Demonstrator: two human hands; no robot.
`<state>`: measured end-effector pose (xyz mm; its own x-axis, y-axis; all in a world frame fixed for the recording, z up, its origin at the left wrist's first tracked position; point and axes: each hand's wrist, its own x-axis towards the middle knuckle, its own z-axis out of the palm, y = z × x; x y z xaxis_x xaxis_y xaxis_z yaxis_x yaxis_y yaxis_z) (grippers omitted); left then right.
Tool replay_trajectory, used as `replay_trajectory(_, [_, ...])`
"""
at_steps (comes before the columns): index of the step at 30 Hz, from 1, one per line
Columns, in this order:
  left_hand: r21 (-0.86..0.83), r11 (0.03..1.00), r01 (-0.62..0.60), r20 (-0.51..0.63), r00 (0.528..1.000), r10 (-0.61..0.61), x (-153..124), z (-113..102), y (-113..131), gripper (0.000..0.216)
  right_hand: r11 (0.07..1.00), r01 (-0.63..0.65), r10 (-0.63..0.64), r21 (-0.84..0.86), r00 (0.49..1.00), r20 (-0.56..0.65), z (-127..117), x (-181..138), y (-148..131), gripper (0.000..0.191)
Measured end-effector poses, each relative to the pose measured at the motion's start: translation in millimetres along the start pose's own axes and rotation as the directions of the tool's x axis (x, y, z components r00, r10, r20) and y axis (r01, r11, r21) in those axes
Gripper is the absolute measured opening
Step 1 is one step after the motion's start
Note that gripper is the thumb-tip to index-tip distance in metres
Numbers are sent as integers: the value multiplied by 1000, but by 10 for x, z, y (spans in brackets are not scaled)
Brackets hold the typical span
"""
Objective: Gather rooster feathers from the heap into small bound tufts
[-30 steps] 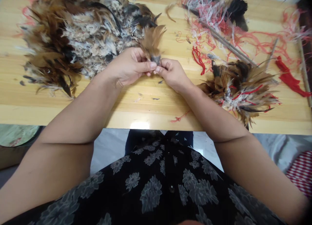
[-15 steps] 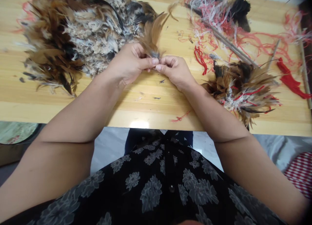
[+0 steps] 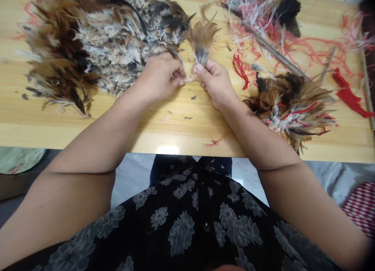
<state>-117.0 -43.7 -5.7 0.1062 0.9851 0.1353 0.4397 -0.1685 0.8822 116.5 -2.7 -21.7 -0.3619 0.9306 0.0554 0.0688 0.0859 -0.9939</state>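
Note:
Pinched between the thumb and fingers of my right hand (image 3: 215, 81) is a small bunch of brown feathers (image 3: 202, 38). Its grey quill ends point down into my grip and its brown tips fan away from me. My left hand (image 3: 164, 76) is closed a little to the left, its fingertips on a thin pale wisp (image 3: 189, 79) that reaches toward my right hand; whether this is down or thread I cannot tell. Just beyond my left hand lies a large pile of brown, black and whitish feathers (image 3: 113, 44).
On the right lies a brown feather bundle (image 3: 293, 106) with red strands. Red ties (image 3: 350, 93), tangled pink and white string (image 3: 258, 13), a thin stick (image 3: 278, 56) and black feathers (image 3: 288, 13) lie farther back. Small scraps dot the wooden table (image 3: 164, 126).
My hands have moved apart. The feather bunch, earlier at my left fingertips, now stands upright in my right hand. My left hand has shifted slightly left, with a pale wisp at its fingertips.

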Motion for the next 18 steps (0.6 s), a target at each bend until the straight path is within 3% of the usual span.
replay_trajectory(7, [-123, 990, 62, -16, 998, -64, 78, 130, -224, 34, 999, -5, 7, 36, 999, -45, 23, 19, 35, 52])
replay_trajectory(12, [-211, 977, -12, -152, 988, -20, 49, 62, -42, 41, 1000, 13, -14, -10, 998, -68, 11, 85, 167, 58])
replay_trajectory(14, [-369, 929, 24, -159, 983, -88, 33, 72, 54, 41, 999, 40, -42, -26, 997, -60, 13, 82, 192, 61])
replay_trajectory(18, [-677, 725, 128, -15, 982, -187, 5, 187, 122, 40, 994, 79, -82, -79, 996, -36, 36, 72, 245, 62])
